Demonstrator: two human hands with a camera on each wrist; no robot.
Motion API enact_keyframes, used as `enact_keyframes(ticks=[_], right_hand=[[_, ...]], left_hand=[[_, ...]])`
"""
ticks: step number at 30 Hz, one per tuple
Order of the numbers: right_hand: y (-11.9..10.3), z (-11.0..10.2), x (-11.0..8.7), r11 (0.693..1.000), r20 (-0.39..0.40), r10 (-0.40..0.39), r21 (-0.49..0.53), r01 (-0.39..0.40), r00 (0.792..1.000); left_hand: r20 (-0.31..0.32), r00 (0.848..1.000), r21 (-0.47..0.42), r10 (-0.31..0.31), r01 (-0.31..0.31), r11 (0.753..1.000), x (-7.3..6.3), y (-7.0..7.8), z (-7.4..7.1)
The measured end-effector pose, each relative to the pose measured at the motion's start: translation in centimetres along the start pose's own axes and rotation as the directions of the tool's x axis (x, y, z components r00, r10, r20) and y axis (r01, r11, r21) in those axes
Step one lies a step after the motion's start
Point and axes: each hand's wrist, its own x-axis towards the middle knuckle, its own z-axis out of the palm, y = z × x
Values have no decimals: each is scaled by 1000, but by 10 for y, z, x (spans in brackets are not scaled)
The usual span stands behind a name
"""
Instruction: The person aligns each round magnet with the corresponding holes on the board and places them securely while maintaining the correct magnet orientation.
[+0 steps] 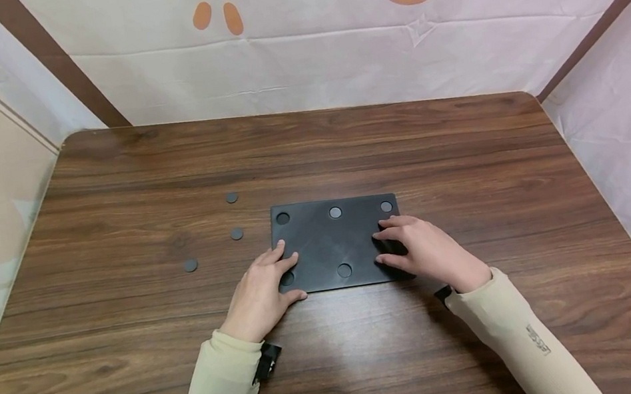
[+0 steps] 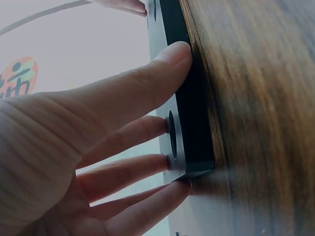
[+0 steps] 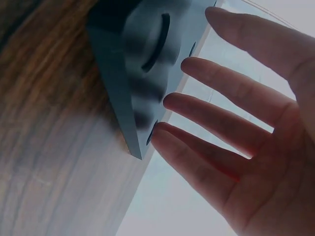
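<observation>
A flat black rectangular board (image 1: 322, 243) with round recesses lies on the table. Light grey discs fill its back middle (image 1: 336, 212) and back right recesses; the back left recess (image 1: 283, 218) looks dark. My left hand (image 1: 259, 294) rests at the board's front left corner, thumb along the front edge and fingertips at the top and left side, fingers fairly straight. Over the right end hovers my right hand (image 1: 428, 245), fingers spread and slightly bent, nothing between them. It hides the front right recess in the head view; a dark curved rim (image 3: 157, 44) shows in the right wrist view.
Three loose dark grey discs lie left of the board: one far back (image 1: 231, 197), one nearer (image 1: 236, 233) and one farther left (image 1: 190, 265). The wooden table (image 1: 467, 155) has rounded back corners. Pale printed curtains (image 1: 303, 64) hang behind and beside it.
</observation>
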Motion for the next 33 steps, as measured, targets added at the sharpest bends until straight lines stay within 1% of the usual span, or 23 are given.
enact_keyframes(ticks=[3, 8, 11, 23, 33], right_hand=[[1, 0, -3, 1000, -14, 1, 10, -1, 1000], [4, 2, -9, 1000, -45, -23, -2, 23, 999], [5, 3, -12, 1000, -48, -27, -6, 27, 998], [8, 5, -24, 1000, -61, -5, 12, 6, 998], [5, 9, -27, 1000, -76, -5, 14, 6, 997]], left_hand=[[-1, 1000, -4, 1, -1, 1000, 0, 0, 0], [-4, 1000, -8, 3, -3, 1000, 0, 0, 0], [-6, 1000, -7, 4, -5, 1000, 0, 0, 0], [2, 1000, -10, 1, -1, 1000, 0, 0, 1], [-3, 1000, 0, 8, -8, 1000, 0, 0, 0]])
